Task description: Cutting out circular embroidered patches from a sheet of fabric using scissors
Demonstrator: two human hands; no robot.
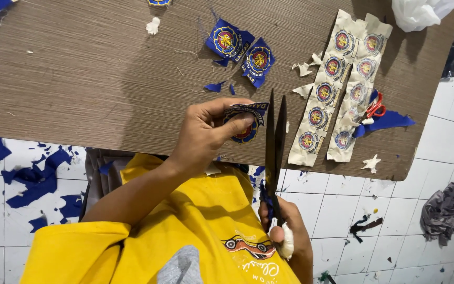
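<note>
My left hand [206, 134] pinches a blue embroidered round patch [247, 131] just above the near edge of the brown table [80, 79]. My right hand [296, 239] sits lower, over my yellow shirt, gripping the handles of large black scissors [275, 137]. Their blades point up and away from me, almost closed, right beside the patch's right edge. Two cut-out blue patches [226, 41] [258, 60] lie on the table beyond my left hand.
Two strips of uncut patches on white backing [321, 94] [361, 68] lie at the right, with small red scissors [375, 108] and a blue scrap [390, 121] beside them. A white bag [416, 13] is far right. Blue offcuts [35, 179] and grey cloth [447, 210] litter the tiled floor.
</note>
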